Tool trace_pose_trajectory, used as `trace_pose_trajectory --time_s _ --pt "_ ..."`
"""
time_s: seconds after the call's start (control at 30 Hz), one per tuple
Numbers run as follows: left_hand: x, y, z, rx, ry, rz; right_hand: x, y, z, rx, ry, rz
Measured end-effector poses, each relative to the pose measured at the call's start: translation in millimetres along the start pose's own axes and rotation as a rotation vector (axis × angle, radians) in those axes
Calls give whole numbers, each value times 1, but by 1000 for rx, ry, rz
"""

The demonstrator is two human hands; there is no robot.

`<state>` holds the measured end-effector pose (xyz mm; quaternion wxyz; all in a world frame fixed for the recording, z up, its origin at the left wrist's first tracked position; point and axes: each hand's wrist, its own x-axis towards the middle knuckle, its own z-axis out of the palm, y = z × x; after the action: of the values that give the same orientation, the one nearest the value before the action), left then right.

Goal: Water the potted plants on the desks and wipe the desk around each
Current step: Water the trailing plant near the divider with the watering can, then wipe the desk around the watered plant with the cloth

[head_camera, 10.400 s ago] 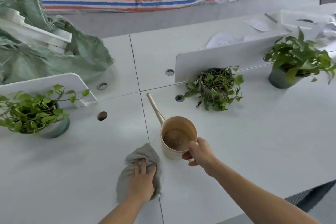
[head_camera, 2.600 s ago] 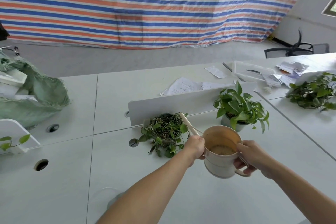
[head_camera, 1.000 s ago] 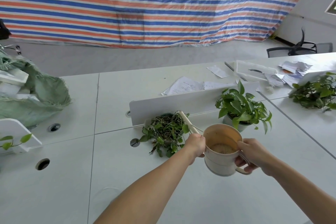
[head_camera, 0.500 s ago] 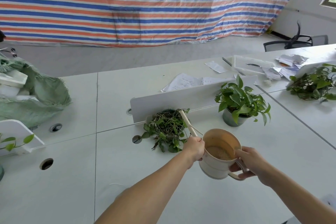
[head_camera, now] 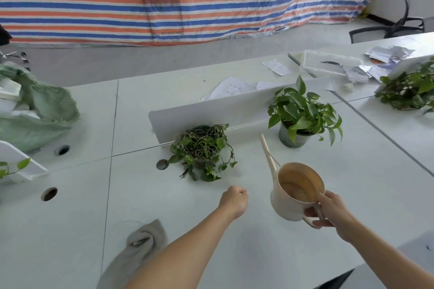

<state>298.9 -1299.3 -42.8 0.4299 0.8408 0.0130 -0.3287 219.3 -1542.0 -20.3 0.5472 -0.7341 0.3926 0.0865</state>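
Head view: right hand grips the watering can by its handle, spout axis running far-left, toward the upright potted plant; left hand, curled and empty, hovers left of the can.

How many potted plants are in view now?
4: a straggly plant at centre, a leafy plant right of it, a third plant at the far right edge, and leaves of a fourth plant at the left edge, pot hidden.
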Motion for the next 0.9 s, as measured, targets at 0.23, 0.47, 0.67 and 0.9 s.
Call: trace_pose_trajectory --time_s 0.23,0.47,0.67,0.9 --pt "7 -34 65 232 13 -176 55 23 -53 -47 -19 14" --pt "-4 -50 110 378 -39 -252 88 32 -77 -44 -66 -28" --pt "-10 -59 124 451 -12 -252 91 32 -82 -141 -106 6" --pt "-24 -73 105 405 79 -200 61 16 -78 -776 224 -273"
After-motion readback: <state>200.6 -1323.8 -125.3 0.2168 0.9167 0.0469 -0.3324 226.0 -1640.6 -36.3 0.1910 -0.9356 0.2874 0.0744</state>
